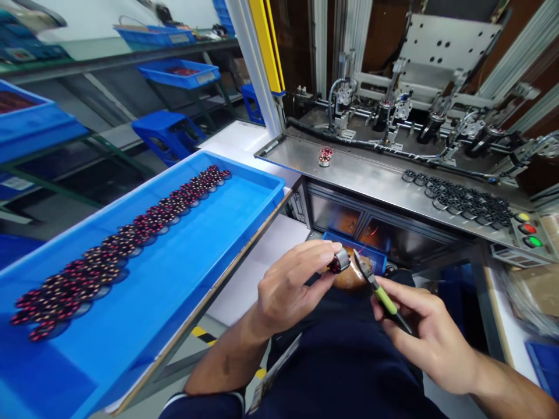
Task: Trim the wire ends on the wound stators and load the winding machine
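My left hand (290, 285) pinches a small motor stator (342, 262), a silvery ring with dark and red windings, between thumb and fingers. In my right hand (425, 329) is a pair of wire cutters (385, 298) with green and black handles. The cutters' jaws point up and sit just right of the stator, apart from it. A thin red wire (361, 251) shows near the jaw tips; where it ends I cannot make out. Below both hands is a glossy brown surface (349, 280), partly hidden.
At left, a long blue tray (209, 233) holds rows of wound stators (131, 238). Two stators (325, 156) stand on the metal bench (358, 171), with many black parts (463, 201) farther right. Buttons (528, 228) sit at its right end. A blue bin (379, 261) lies below.
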{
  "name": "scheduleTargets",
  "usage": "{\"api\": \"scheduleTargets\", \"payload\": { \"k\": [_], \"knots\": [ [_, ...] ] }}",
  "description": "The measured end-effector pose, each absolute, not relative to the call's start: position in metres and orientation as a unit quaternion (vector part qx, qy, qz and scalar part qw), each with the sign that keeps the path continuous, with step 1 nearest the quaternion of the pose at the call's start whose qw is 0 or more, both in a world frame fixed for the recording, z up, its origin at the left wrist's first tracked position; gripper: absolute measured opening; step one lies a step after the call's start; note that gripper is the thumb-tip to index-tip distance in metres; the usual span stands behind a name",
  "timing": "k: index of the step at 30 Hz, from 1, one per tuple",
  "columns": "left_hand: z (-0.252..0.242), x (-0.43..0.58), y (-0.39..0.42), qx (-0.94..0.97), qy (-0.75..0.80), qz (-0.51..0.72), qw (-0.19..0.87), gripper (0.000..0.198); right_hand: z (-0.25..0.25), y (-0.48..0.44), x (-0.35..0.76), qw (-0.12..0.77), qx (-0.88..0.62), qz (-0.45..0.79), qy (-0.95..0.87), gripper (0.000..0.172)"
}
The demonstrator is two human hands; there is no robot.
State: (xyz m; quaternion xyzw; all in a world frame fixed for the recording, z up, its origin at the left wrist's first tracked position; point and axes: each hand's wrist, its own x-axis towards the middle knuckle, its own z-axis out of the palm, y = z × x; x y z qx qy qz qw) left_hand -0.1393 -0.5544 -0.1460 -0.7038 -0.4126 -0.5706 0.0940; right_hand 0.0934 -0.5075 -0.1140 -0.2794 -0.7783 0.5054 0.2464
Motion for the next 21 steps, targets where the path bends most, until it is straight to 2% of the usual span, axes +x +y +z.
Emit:
{"api": "scheduleTargets", "payload": {
  "k": [3, 6, 8, 10, 15, 21],
  "knots": [
    [-0.156, -0.141, -0.554, -0.654, -0.405, -0.638, 0.021, 0.065, -0.120, -0.506, 0.101, 0.253, -0.324, 0.521, -0.748, 0.050],
    [-0.162, -0.145, -0.553, -0.528, -0.372, -0.736, -0.202, 0.059, -0.136, -0.504, 0.117, 0.239, -0.360, 0.545, -0.719, 0.054],
    [-0.164, -0.150, -0.552, -0.429, -0.330, -0.762, -0.356, 0.063, -0.153, -0.501, 0.128, 0.211, -0.374, 0.570, -0.701, 0.057],
    [-0.164, -0.154, -0.551, -0.348, -0.292, -0.767, -0.452, 0.069, -0.172, -0.498, 0.137, 0.181, -0.372, 0.592, -0.692, 0.059],
    [-0.161, -0.159, -0.550, -0.253, -0.249, -0.771, -0.529, 0.076, -0.210, -0.495, 0.148, 0.219, -0.377, 0.605, -0.666, 0.060],
    [-0.158, -0.158, -0.553, -0.246, -0.210, -0.777, -0.540, 0.073, -0.205, -0.502, 0.141, 0.249, -0.416, 0.590, -0.645, 0.058]
  ]
}}
